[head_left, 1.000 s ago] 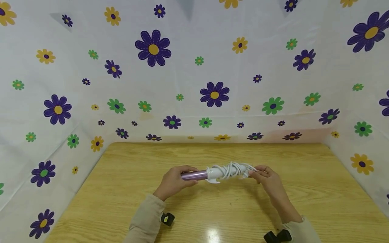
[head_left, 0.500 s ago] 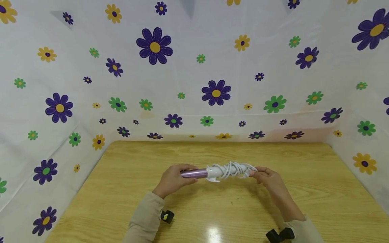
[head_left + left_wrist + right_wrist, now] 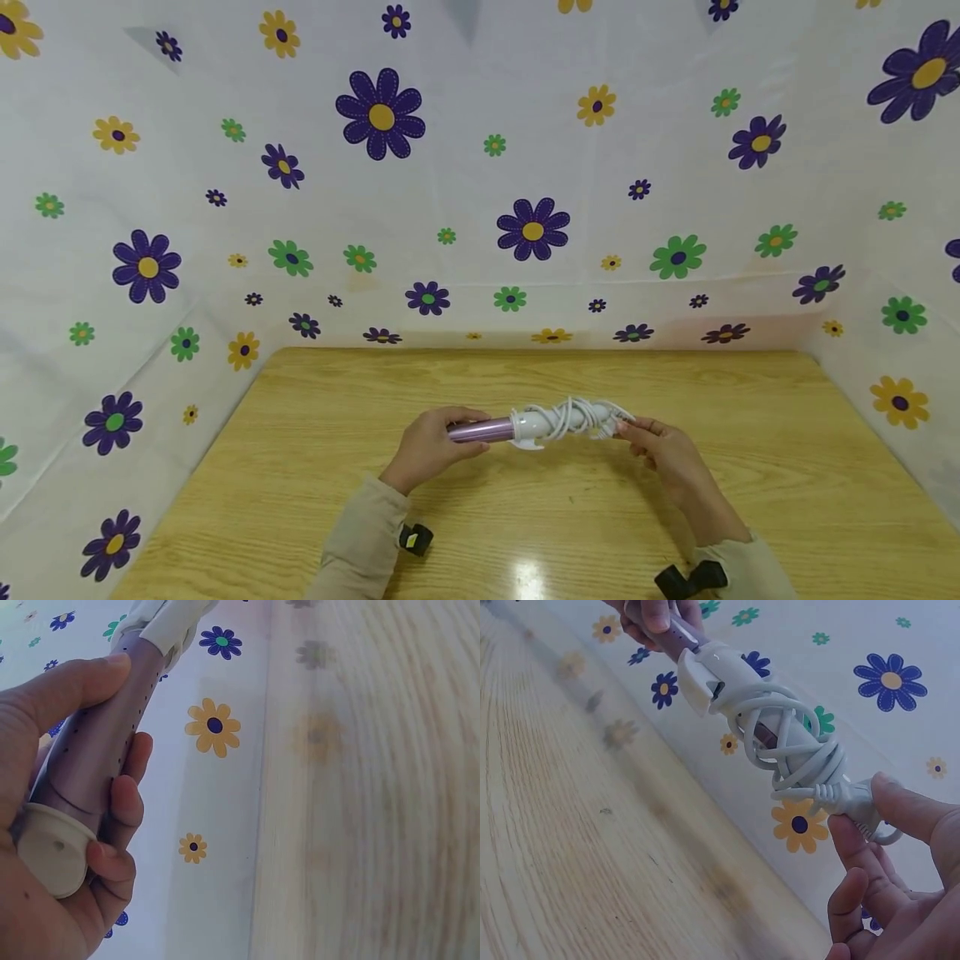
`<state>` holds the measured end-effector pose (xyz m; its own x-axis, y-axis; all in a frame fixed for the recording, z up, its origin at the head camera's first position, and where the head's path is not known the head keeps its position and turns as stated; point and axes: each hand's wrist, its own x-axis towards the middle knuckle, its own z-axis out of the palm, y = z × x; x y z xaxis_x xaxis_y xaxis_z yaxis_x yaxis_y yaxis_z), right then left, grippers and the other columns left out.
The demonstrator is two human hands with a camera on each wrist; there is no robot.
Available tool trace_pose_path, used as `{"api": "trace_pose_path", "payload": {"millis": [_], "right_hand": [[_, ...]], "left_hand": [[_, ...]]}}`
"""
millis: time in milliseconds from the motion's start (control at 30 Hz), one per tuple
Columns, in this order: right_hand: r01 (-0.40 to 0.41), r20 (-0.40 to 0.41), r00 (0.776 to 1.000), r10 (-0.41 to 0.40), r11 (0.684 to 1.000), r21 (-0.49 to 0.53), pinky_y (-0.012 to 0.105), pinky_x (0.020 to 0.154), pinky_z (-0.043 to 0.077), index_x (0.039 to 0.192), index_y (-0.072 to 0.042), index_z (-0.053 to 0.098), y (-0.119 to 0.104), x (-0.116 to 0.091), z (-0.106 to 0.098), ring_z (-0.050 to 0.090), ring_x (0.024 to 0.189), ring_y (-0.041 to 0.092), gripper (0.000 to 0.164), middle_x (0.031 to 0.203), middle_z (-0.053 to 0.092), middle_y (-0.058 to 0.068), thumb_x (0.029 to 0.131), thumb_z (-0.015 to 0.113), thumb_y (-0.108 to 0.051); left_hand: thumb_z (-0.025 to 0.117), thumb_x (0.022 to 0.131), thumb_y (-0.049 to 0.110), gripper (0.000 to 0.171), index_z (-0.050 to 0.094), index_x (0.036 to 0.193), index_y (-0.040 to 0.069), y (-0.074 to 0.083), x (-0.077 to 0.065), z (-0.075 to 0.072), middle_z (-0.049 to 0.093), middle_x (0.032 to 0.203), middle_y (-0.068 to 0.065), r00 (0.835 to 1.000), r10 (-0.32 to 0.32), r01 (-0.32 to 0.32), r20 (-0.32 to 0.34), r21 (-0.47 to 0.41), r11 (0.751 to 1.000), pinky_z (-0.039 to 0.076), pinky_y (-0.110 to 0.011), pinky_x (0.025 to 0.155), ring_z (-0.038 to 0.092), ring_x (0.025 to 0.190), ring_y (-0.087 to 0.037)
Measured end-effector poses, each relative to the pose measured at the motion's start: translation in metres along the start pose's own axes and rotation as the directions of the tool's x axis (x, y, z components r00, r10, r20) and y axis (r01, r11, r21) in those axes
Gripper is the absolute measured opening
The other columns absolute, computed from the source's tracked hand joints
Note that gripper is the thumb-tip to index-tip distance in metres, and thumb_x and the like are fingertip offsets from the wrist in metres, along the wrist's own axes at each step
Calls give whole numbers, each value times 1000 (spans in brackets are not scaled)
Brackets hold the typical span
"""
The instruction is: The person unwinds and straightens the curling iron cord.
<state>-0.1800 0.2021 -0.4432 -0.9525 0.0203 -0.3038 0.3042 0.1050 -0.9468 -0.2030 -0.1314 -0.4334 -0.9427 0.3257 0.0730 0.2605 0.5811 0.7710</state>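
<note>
A curling iron with a purple barrel (image 3: 483, 430) and a white handle is held roughly level above the table. My left hand (image 3: 433, 446) wraps its fingers round the barrel, its white end cap (image 3: 54, 851) lying against the palm in the left wrist view. A white power cord (image 3: 791, 742) is wound in several loops round the handle. At the handle's far end, my right hand (image 3: 671, 458) pinches the cord's plug (image 3: 855, 799) between thumb and fingers. The white clamp lever (image 3: 696, 682) sticks out beside the barrel.
The wooden table (image 3: 300, 417) spreads beneath both hands. A white cloth with flowers (image 3: 465, 183) hangs behind it and along both sides. Black wrist mounts (image 3: 690, 579) sit at both sleeves.
The view has tipped very slightly. Both hands keep their hold on the curling iron and plug, with hardly any movement.
</note>
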Motion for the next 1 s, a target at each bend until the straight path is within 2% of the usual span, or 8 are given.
{"api": "trace_pose_path", "payload": {"millis": [67, 233, 433, 733, 1000], "right_hand": [[-14, 10, 1000, 14, 1000, 27, 27, 73, 36, 99, -19, 64, 1, 1, 0, 52, 78, 7, 14, 79, 62, -19, 95, 62, -32], [-24, 14, 1000, 23, 998, 66, 24, 71, 36, 91, -25, 66, 2, 2, 1, 51, 76, 4, 11, 77, 63, -20, 95, 61, -34], [16, -57, 998, -13, 998, 56, 26, 79, 36, 101, -21, 63, -1, -3, 7, 52, 81, 6, 18, 79, 65, -25, 94, 62, -37], [16, -144, 990, -4, 996, 82, 32, 83, 32, 88, -22, 67, -2, -6, 14, 52, 76, 7, 19, 72, 66, -25, 90, 66, -41], [22, -99, 995, -12, 994, 102, 30, 79, 30, 79, -26, 70, -3, -7, 10, 49, 74, 7, 19, 71, 65, -20, 92, 64, -36]], "left_hand": [[78, 80, 30, 35, 71, 113, 21, 0, -1, 1, 70, 112, -9, 1000, 5, -5, -3, 10, 1000, 50, -33, 72, 63, 87, -18], [78, 80, 31, 36, 71, 114, 22, 1, -1, 1, 70, 112, -10, 1000, 4, -3, -9, 20, 1000, 50, -33, 72, 63, 88, -18], [79, 79, 31, 35, 71, 113, 23, 4, -2, 2, 70, 112, -10, 999, -14, 14, -33, 8, 1000, 50, -32, 70, 63, 87, -18], [79, 79, 31, 33, 72, 111, 23, 8, -5, 5, 71, 111, -9, 998, -14, 17, -60, 54, 998, 50, -33, 70, 64, 86, -19], [79, 79, 34, 35, 72, 112, 23, 7, -4, 3, 71, 110, -8, 999, -16, 18, -39, 46, 999, 50, -32, 69, 64, 86, -17]]}}
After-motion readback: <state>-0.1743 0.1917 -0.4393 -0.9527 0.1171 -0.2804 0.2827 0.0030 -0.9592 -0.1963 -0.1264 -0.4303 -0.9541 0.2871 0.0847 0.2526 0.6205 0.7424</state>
